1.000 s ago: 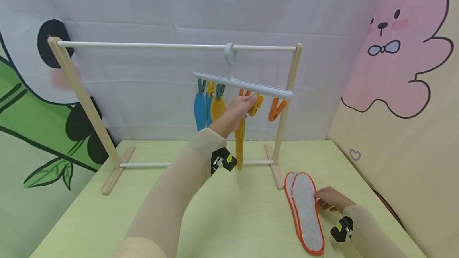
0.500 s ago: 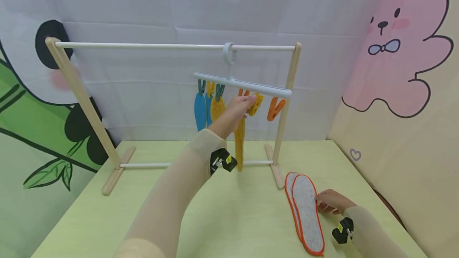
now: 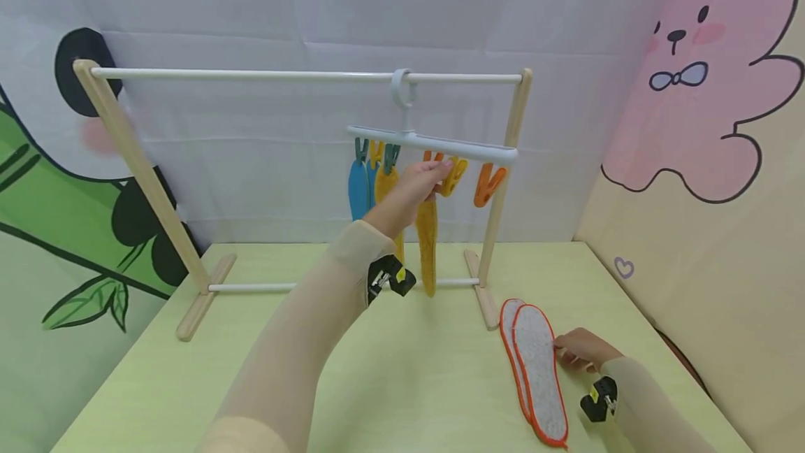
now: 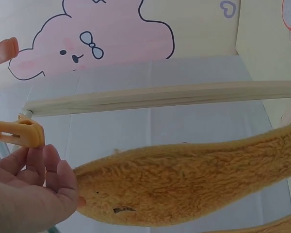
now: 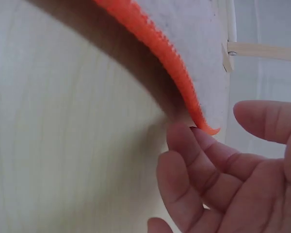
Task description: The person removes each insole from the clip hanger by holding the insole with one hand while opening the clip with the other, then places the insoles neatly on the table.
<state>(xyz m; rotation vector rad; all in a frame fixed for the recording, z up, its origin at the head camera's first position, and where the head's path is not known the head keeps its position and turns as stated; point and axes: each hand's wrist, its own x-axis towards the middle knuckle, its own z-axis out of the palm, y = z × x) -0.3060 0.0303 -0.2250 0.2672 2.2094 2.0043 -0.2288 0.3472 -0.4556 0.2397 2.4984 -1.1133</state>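
My left hand (image 3: pixel 411 191) pinches a yellow clothespin (image 3: pixel 454 177) under the pale hanger (image 3: pixel 449 145), which hangs from the rack's top bar. Close by that hand dangles a fuzzy mustard-yellow insole (image 4: pixel 194 182), its orange clip mostly hidden in the head view. Farther left on the hanger are another yellow insole (image 3: pixel 385 184) and blue insoles (image 3: pixel 358 187), held by green and yellow clips. An orange clothespin (image 3: pixel 488 185) at the right end holds nothing. Low on the right, my right hand (image 3: pixel 585 348) touches the edge of a grey insole (image 3: pixel 541 376) with fingertips, thumb apart.
The wooden rack (image 3: pixel 141 173) stands on a light table (image 3: pixel 402 383), its feet toward the back. A second grey insole (image 3: pixel 511 313) with orange trim lies partly under the first. A wall (image 3: pixel 679 257) borders the table on the right.
The hanger and its hanging insoles have shifted slightly right, along with my left hand on the yellow clothespin. The head view has tilted a little. My right hand stays at the grey insole's edge.
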